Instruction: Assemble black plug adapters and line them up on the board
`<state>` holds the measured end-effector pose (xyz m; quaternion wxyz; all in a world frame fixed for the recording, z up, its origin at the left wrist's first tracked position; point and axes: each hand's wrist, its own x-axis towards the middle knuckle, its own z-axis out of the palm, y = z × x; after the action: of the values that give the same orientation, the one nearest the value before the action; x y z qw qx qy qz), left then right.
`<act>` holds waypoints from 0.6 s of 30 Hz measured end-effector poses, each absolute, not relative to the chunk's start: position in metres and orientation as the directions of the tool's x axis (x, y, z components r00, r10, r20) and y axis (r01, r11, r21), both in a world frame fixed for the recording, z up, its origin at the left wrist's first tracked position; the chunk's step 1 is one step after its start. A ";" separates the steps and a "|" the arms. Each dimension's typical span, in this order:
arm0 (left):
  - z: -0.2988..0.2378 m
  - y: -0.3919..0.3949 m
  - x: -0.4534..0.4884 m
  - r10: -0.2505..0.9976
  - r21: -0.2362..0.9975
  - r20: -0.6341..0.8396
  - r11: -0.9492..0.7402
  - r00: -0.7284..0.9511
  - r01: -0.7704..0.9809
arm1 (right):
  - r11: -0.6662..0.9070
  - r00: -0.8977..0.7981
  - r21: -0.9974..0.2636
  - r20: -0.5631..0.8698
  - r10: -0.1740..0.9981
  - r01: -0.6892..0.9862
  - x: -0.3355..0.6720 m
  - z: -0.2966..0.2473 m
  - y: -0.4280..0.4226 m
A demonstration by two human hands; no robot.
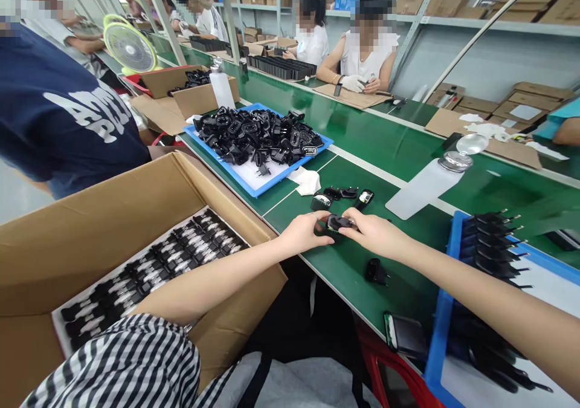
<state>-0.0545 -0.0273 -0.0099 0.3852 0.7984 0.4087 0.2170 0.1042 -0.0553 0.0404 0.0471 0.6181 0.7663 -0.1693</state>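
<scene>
Over the green bench, my left hand (304, 233) and my right hand (372, 234) both have their fingers closed on a small black plug adapter piece (339, 222). My fingers cover part of it. Just beyond my hands lie an open black housing (321, 201) with white inside, another open housing (364, 199) and a few black plug parts (341, 193). Nearer me rests a black plug head (376, 271) with metal pins. At the bench edge sits a black casing (405, 334) with a green board showing at its side.
A blue tray (254, 191) heaped with black plug parts stands beyond on the left. To the right is another blue tray (434, 359) of plug pieces. A carton (181, 178) of packed parts stands left; a dispenser bottle (419, 190) is on the bench. Co-workers sit opposite.
</scene>
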 end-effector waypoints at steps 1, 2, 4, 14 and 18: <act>-0.010 -0.027 -0.053 0.823 0.818 0.002 -0.329 0.569 0.473 | 0.146 -0.217 -0.248 -0.291 0.932 0.958 0.105 0.039 -0.056; -0.010 -0.027 -0.051 0.828 0.839 -0.020 -0.291 0.560 0.461 | 0.112 -0.202 -0.295 -0.296 0.933 0.949 0.105 0.038 -0.056; -0.010 -0.025 -0.047 0.847 0.872 -0.047 -0.224 0.530 0.434 | 0.050 -0.178 -0.386 -0.305 0.936 0.921 0.105 0.034 -0.055; -0.012 -0.012 -0.056 0.684 0.911 -0.358 0.404 0.636 0.079 | -0.183 -0.178 -0.662 -0.439 0.881 0.727 0.106 0.029 -0.051; -0.015 -0.009 -0.055 0.669 0.882 -0.381 0.470 0.638 0.034 | -0.212 -0.170 -0.674 -0.454 0.875 0.708 0.105 0.030 -0.050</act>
<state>-0.0546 -0.0092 -0.0145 0.7721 0.4721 0.3724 0.2057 0.1054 -0.0501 0.0302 -0.0935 0.6372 0.6208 -0.4470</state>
